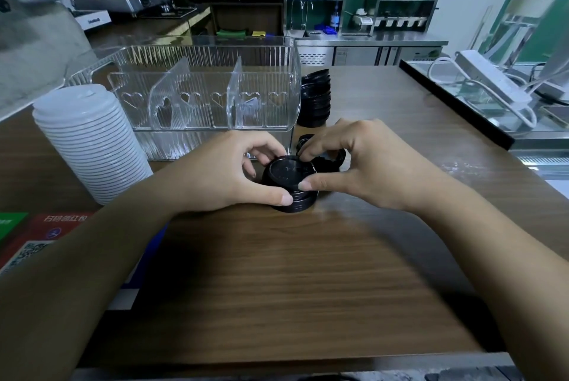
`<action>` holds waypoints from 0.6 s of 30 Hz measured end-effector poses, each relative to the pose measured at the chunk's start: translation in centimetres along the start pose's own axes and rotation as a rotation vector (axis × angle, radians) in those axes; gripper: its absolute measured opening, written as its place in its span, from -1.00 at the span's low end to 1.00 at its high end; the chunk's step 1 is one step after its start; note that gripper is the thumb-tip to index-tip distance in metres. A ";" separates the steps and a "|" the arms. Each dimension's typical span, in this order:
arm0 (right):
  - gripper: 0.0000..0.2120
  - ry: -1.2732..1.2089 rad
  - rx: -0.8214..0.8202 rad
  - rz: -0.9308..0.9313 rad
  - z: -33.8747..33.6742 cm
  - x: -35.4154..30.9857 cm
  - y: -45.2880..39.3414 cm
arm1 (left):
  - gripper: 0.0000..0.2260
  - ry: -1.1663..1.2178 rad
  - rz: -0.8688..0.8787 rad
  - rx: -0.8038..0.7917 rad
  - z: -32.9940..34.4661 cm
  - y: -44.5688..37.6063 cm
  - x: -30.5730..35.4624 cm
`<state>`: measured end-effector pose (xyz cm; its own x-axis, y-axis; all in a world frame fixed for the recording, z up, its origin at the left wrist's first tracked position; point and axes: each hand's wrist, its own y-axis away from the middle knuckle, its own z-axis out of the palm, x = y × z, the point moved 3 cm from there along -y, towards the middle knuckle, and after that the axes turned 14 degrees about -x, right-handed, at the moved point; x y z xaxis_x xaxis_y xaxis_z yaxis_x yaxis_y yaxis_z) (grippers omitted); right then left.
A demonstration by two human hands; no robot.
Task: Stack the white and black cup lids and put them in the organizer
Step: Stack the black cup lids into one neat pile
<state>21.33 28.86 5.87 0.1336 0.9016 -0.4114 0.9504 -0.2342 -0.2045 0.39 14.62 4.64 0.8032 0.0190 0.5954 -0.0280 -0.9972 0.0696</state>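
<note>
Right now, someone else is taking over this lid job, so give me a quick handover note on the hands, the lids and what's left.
Left hand and right hand both grip the short stack of black plastic cup lids on the wooden table.
A taller black lid stack stands right of the clear ribbed plastic organizer; a few loose black lids lie behind the right hand.
The tall stack of white cup lids stands left of the organizer.
Done: white lids stacked, black partly.
Left: finish the black stack, then put all the lids in the organizer, which shows none yet.
</note>
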 end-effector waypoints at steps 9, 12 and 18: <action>-0.66 -0.020 -0.060 0.024 -0.1 -0.1 0.1 | -0.45 0.012 -0.010 -0.045 0.3 -0.1 -0.2; -0.66 -0.036 -0.061 0.038 -0.1 0.0 0.0 | -0.40 0.034 -0.024 -0.041 0.4 -0.2 -0.5; -0.65 -0.053 -0.071 0.045 0.0 0.0 0.0 | -0.38 0.054 -0.030 -0.071 0.6 -0.5 -0.9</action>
<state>21.34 28.85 5.82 0.1639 0.8698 -0.4653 0.9616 -0.2462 -0.1215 0.03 15.05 3.60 0.7709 0.0542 0.6346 -0.0481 -0.9886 0.1429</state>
